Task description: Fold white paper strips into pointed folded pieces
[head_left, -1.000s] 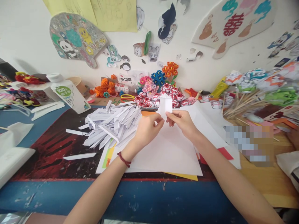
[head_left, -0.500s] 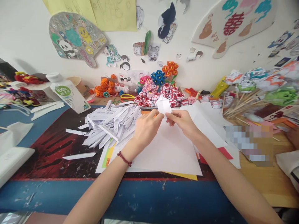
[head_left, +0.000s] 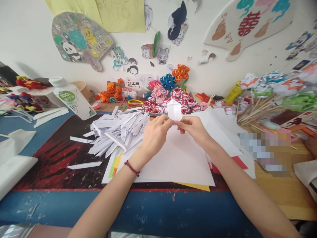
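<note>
Both of my hands pinch a small folded piece of white paper (head_left: pixel 174 110) held above the table, its pointed top standing upright. My left hand (head_left: pixel 155 136) grips its lower left edge with thumb and fingers; a red cord bracelet sits on that wrist. My right hand (head_left: pixel 194 129) grips its lower right edge, fingertips almost touching the left hand's. Beneath the hands lies a large white sheet (head_left: pixel 178 162) on top of coloured sheets. To the left of my left hand is a heap of folded white paper strips (head_left: pixel 119 132).
A white bottle (head_left: pixel 71 98) stands at the back left. Paper flowers (head_left: pixel 170 91) line the wall behind the hands. Wooden sticks and more paper flowers (head_left: pixel 262 102) crowd the right. Another person's hand and sleeve (head_left: pixel 309 155) show at the right edge. Loose strips (head_left: pixel 84 165) lie on the dark mat.
My hands have drawn closer together on the paper's bottom edge, and the folded paper sits slightly lower and narrower than a second ago.
</note>
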The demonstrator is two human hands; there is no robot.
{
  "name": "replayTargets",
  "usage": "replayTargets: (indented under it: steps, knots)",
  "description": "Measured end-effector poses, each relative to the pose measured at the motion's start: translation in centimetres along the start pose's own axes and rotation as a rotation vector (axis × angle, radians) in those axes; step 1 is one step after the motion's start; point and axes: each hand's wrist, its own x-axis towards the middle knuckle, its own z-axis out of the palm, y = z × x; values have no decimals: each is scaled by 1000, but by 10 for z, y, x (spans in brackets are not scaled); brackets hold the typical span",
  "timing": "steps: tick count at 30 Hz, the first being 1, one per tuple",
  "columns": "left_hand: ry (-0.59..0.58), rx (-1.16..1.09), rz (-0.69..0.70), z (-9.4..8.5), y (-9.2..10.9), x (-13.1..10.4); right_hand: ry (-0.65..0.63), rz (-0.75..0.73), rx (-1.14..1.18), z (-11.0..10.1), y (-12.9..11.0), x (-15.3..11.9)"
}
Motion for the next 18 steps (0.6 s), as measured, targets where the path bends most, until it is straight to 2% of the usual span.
replayTargets:
  steps: [8,18]
  knots:
    - [49,-103,-21,2,-1,3,-27,-8,-2,-1,2,0]
    - [42,-266,-138,0,-3,5,-104,27,55,-1,-2,-1]
